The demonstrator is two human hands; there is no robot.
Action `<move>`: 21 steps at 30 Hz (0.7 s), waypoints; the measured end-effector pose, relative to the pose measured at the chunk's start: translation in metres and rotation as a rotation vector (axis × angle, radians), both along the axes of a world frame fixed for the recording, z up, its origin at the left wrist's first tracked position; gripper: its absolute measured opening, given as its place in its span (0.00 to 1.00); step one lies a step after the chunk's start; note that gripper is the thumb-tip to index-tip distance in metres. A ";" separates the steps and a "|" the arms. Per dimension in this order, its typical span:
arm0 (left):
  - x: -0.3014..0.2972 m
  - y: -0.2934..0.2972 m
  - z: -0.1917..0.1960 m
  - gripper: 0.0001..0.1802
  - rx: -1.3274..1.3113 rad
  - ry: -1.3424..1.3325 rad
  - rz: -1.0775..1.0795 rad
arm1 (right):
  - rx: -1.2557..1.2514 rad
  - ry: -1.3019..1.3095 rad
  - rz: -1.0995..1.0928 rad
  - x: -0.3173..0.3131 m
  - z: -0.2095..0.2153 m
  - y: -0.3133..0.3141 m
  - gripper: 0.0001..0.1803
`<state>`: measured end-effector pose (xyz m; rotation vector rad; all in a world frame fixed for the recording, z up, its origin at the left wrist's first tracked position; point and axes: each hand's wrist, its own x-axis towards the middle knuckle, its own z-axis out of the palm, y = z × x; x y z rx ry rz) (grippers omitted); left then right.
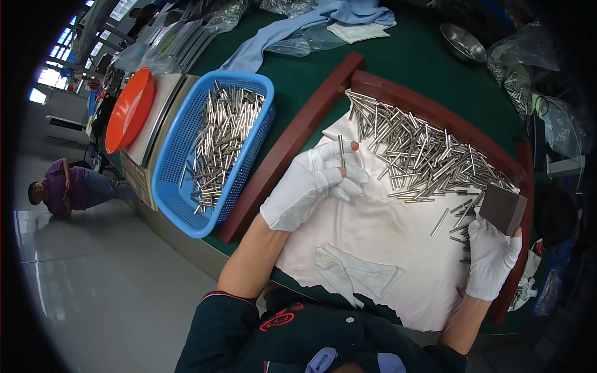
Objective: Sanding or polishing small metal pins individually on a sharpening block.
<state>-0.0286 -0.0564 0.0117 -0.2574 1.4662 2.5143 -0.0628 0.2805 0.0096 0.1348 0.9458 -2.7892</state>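
Note:
My left hand (pixel 317 180), in a white glove with bare thumb and index tips, pinches one slim metal pin (pixel 341 151) upright above the white cloth (pixel 373 227). In my right hand (pixel 493 255), also gloved, is a dark grey rectangular block (pixel 502 208), held near the right wooden rail. A large heap of shiny metal pins (pixel 416 152) lies along the far side of the cloth. Several loose pins (pixel 460 214) are scattered just left of the block, some partly hidden by my right hand.
A blue plastic basket (pixel 168 177) of metal pins stands left of the reddish-brown wooden frame (pixel 292 146). Folded white fabric (pixel 357 273) lies near me. Beyond are a blue cloth (pixel 298 28) and metal bowl (pixel 463 42). An orange tray (pixel 130 110) sits left; a person (pixel 65 186) stands farther off.

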 end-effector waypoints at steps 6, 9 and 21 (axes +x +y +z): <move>0.000 0.002 0.001 0.26 -0.052 -0.031 0.016 | -0.006 -0.004 0.006 -0.001 0.002 -0.001 0.34; 0.001 0.002 -0.001 0.26 -0.060 -0.031 0.014 | -0.025 -0.020 -0.006 -0.001 0.002 -0.003 0.33; 0.004 0.002 -0.004 0.28 0.001 0.005 -0.006 | -0.020 0.000 -0.002 0.000 -0.002 -0.004 0.34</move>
